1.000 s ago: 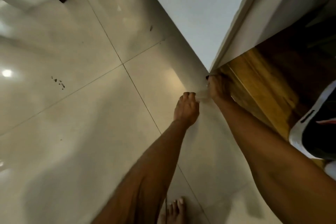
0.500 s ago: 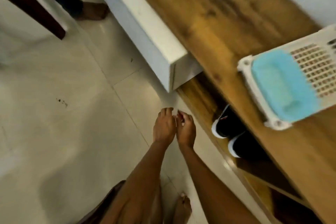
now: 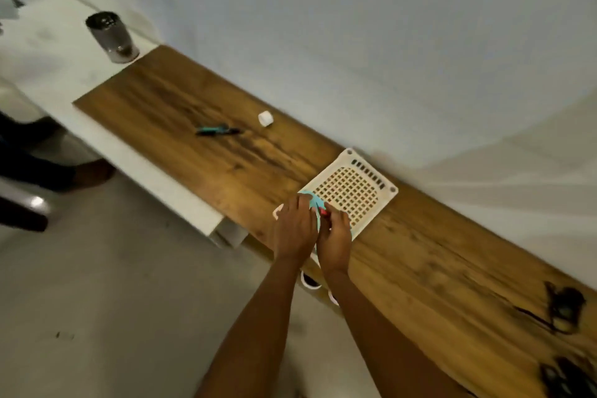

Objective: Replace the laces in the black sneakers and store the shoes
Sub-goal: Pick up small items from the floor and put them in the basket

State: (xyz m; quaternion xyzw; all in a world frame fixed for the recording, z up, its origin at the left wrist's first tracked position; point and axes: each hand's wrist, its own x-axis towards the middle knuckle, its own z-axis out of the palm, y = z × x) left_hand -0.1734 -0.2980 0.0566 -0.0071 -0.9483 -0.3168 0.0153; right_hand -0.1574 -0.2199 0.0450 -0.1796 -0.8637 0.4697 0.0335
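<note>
Two hands are meeting at the front edge of the wooden top (image 3: 420, 268), over the near corner of a white perforated tray (image 3: 352, 194). The left hand (image 3: 295, 231) is curling its fingers over a light-blue piece (image 3: 312, 200) on that corner, and the right hand (image 3: 336, 236) is pinching something small and red (image 3: 323, 212); what it is stays too blurred to tell. Below the front edge, the white toes of the sneakers (image 3: 310, 281) are peeking out beside the forearms. Black laces (image 3: 562, 310) are lying tangled toward the right end. A pen (image 3: 218, 130) and a small white cube (image 3: 265, 118) are sitting well apart from the tray, leaving bare wood between. A metal cup (image 3: 111, 37) is standing on the white counter (image 3: 48, 52) at the left end.
</note>
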